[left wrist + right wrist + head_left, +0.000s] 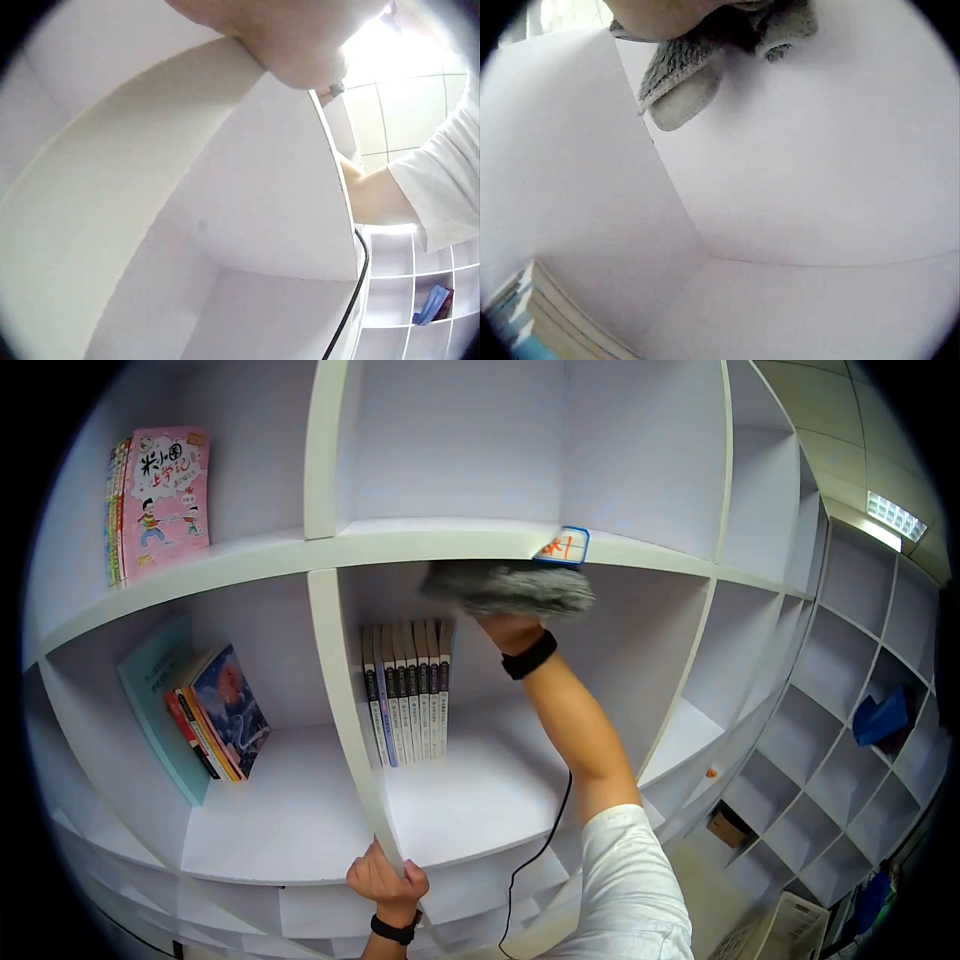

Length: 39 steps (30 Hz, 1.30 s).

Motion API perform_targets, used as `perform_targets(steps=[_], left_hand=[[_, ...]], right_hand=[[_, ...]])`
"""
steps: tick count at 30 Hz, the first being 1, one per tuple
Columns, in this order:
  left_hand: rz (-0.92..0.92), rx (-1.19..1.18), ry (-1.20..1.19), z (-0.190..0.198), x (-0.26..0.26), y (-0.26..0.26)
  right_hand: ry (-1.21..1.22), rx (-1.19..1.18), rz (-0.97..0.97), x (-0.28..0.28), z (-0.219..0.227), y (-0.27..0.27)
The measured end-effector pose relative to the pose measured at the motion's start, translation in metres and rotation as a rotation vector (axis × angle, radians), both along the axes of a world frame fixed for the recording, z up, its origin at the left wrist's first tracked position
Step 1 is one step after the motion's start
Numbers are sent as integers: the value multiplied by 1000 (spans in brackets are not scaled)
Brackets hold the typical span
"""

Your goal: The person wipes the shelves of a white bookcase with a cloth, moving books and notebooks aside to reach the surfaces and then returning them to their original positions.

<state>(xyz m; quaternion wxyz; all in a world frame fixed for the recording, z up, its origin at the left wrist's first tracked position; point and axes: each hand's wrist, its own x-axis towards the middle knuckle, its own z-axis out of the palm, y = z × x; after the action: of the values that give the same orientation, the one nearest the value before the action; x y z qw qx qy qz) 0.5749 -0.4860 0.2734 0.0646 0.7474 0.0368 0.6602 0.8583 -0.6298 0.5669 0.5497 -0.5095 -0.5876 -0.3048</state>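
My right hand (510, 628) is raised into the middle compartment, holding a fluffy grey cloth (520, 588) up at the underside of the shelf board above. The cloth hides most of the fingers in the head view. In the right wrist view, folds of the cloth (679, 71) hang beside the hand (667, 15) against the white board. Lower down, my left hand (385, 875) grips the front edge of the upright divider (350, 710) where it meets the lower shelf. The left wrist view shows the palm (300, 45) against that edge.
A row of books (410, 695) stands left of my right arm. More books lean in the left compartment (225, 715), and pink comics (165, 505) stand above. A tag (563, 546) sits on the shelf edge. A black cable (530, 860) hangs below; a crate (790, 930) stands lower right.
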Motion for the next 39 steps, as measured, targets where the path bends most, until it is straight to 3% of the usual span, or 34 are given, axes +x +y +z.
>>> perform_targets(steps=[2,3,5,6,8,9,11,13,15,18,20,25,27,29,30,31,35,37,39], left_hand=[[11,-3,1,2,0,-1],[18,-1,12,1,-1,-2],[14,3,4,1,0,-1],[10,16,-5,-1,-1,1],[8,-6,80,-5,-4,3],[9,-33,160,-7,-7,3],[22,-28,139,-9,-4,3],[30,-18,124,-9,-4,3],[50,5,67,-6,-4,2],[60,7,66,-5,-4,1],[57,9,67,-6,-3,1],[39,36,24,1,1,4],[-8,28,28,0,-1,5],[15,35,32,-2,-3,3],[36,44,2,1,0,5],[28,24,28,-1,0,6],[43,26,21,7,5,2],[98,39,1,3,-2,1],[93,33,23,5,-2,0]], right_hand=[[-389,89,-302,-10,9,2],[-386,84,-302,-26,16,7],[-686,-75,-940,-50,28,27],[-674,-77,-944,-44,28,40],[-1294,193,-1072,-20,40,64],[-1287,191,-1072,-14,41,63],[-1000,-194,-1040,-1,49,53],[-770,-494,-1331,39,46,29],[-398,-378,-1258,77,36,-2],[-432,-198,-1380,102,15,-36],[-154,-118,-1299,98,-3,-48],[78,-414,-1282,96,-64,-65],[446,-717,-1248,92,-97,-65],[576,-1317,-1090,94,-121,-79],[487,-1323,-1230,106,-160,-89],[789,-1280,-1102,75,-145,-86],[545,-1378,-1324,52,-164,-72],[549,-1401,-1298,38,-182,-72],[597,-1318,-1227,1,-164,-67]])
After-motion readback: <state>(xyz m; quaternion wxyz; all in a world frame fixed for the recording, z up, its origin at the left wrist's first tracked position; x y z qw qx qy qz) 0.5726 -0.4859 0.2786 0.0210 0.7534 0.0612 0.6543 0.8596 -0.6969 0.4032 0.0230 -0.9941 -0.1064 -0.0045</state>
